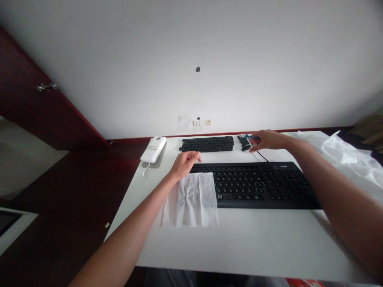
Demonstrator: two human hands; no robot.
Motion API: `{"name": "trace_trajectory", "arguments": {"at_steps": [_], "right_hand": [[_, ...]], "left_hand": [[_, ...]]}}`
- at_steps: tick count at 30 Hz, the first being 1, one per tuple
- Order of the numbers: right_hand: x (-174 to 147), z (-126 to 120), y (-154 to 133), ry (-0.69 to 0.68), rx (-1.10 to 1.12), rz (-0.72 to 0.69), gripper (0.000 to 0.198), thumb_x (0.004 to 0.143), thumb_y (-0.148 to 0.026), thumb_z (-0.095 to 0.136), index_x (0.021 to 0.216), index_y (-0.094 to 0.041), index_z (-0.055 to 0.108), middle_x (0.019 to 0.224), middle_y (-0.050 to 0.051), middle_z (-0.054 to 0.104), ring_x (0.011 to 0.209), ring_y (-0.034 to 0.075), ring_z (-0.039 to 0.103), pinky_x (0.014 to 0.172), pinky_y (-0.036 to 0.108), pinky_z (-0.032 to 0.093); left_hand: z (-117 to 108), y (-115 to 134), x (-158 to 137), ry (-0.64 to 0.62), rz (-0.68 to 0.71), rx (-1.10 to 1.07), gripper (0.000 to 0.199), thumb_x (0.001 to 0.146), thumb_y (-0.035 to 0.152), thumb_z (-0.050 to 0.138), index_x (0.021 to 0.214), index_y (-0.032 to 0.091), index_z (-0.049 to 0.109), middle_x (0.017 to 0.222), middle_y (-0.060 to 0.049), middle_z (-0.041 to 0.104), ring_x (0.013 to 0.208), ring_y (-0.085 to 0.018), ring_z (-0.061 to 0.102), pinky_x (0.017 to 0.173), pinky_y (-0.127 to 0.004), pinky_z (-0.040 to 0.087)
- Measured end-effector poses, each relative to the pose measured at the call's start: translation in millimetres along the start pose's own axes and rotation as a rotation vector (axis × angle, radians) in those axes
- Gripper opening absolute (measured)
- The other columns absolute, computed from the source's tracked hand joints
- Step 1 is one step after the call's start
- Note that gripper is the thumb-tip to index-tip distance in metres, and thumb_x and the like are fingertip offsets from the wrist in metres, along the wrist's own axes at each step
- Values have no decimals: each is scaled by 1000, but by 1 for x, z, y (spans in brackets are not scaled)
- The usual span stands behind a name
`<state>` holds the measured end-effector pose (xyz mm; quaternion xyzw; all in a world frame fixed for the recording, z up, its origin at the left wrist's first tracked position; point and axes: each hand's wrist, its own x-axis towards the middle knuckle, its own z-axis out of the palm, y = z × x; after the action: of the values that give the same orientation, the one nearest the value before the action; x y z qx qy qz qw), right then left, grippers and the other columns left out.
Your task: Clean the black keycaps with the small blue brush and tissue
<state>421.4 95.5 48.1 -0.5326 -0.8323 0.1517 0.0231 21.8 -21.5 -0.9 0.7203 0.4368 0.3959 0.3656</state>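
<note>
Fingers (256,140) of the right hand (267,139) are pinched on a thin blue tool (249,136)

From the head, the blue tool is seen held near the table's (239,243) back edge. Small black keys (243,141) lie just left of the fingertips, nearer the right hand. Toward the front edge is the big keyboard (239,185), long from left to right. The left hand (185,164) is curled at its back left corner; whether anything is held cannot be told. The keyboard's left end is partly covered by a white cloth (199,199), its right end is hidden by the right arm (332,183), and the blue tool's tip is blurred.
</note>
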Motion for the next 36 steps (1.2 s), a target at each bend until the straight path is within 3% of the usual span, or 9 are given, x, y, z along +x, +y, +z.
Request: {"name": "trace_trajectory", "arguments": {"at_steps": [3,9,22,26,36], "right_hand": [[2,1,-5,-90,-48,23,47,71,-63,77,68,-24,50,62,-1,57,60,19,51,60,34,31],[4,4,-11,-74,-84,26,52,72,-67,75,67,-25,44,60,-1,53,60,19,50,60,35,30],[6,10,-15,-12,-68,17,47,76,-57,76,66,-26,42,58,0,55,57,18,48,59,36,28],[5,8,-10,-21,-62,13,48,76,-59,76,66,-25,43,59,0,55,59,18,48,60,37,28],[3,1,3,-60,-94,79,51,73,-65,75,65,-24,46,59,0,56,59,18,49,60,35,29]], "left_hand": [[0,0,0,0,0,9,57,105,63,46,84,16,71,80,-3,63,69,-17,49,69,-29,37],[-1,3,-1,3,-5,10,57,105,63,47,83,16,71,72,-2,57,64,-16,43,64,-30,32],[0,-1,1,6,14,-31,55,105,61,50,82,16,71,73,-2,58,66,-16,44,65,-31,31],[0,-4,1,4,15,-26,55,105,62,49,84,16,72,80,-3,64,69,-17,49,69,-30,35],[-1,1,0,6,8,16,57,105,63,47,83,17,71,72,-2,58,64,-16,44,64,-30,32]]}}
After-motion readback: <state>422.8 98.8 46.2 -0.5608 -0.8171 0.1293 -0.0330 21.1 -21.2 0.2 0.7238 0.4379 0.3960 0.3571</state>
